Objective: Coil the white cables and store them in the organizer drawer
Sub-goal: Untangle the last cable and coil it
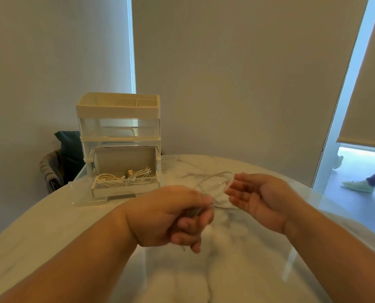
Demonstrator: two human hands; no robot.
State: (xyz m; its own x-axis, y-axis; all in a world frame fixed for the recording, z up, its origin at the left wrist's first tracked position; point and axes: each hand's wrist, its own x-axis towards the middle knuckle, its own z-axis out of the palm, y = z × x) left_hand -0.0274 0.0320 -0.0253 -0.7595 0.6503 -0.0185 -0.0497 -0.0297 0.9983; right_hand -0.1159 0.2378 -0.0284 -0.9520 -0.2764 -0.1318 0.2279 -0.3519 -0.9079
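The coiling step is under way. The left hand (171, 217) is clenched around a blurred, greyish bundle of loops. From it a white cable (212, 178) runs out in a loose arc over the surface (51, 226) to the right hand (260, 197). That hand lies palm up with its fingers relaxed, and the cable meets its fingertips. Motion blur hides whether they pinch it.

The next move probably calls for drawing the slack in and laying another loop into the left hand's grip, with even turns and no kinks. The bundle would then be carried to the organizer (119, 119) at the far left. Its bottom drawer (123, 191) stands pulled out and already holds several coiled white cables (125, 177), so room is tight.

The surface is pale, marbled and rounded. Behind it are plain walls and lowered roller blinds. A dark cushioned chair (68, 149) sits left of the organizer. At the right edge, another person's legs and pale shoes (357, 185) show on the floor.
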